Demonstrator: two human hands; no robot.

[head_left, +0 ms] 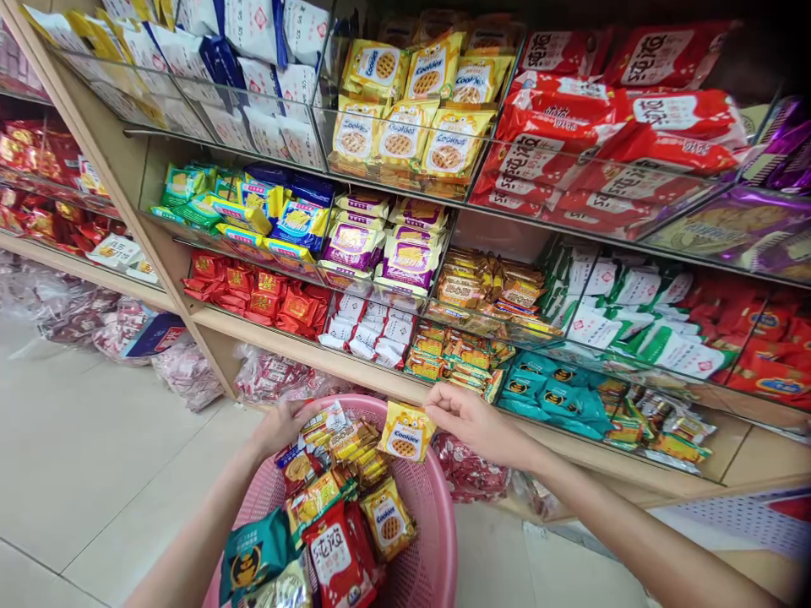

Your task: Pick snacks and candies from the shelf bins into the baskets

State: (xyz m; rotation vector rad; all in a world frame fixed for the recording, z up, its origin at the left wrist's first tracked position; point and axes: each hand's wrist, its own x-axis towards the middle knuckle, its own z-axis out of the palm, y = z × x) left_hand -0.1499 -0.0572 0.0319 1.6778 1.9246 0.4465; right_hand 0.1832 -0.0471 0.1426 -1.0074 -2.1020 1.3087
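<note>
A yellow packet of cookies (pixel 406 432) is pinched by one edge in my right hand (pixel 465 420), over the far right rim of a pink plastic basket (pixel 437 528). My left hand (pixel 283 428) is closed at the basket's far left rim, its fingertips partly hidden. Inside the basket lie mixed snack packets: another yellow cookie packet (pixel 388 519), a red packet (pixel 339 557), a teal packet (pixel 253 553) and several small yellow-brown ones (pixel 359 452).
Wooden shelves with clear bins rise ahead. They hold yellow cookie packets (pixel 405 131), large red packets (pixel 557 143), white packets (pixel 259 25), small red packets (pixel 266 295) and teal packets (pixel 557 393). Plastic bags of packets (pixel 272 376) lie on the tiled floor (pixel 127 456) below.
</note>
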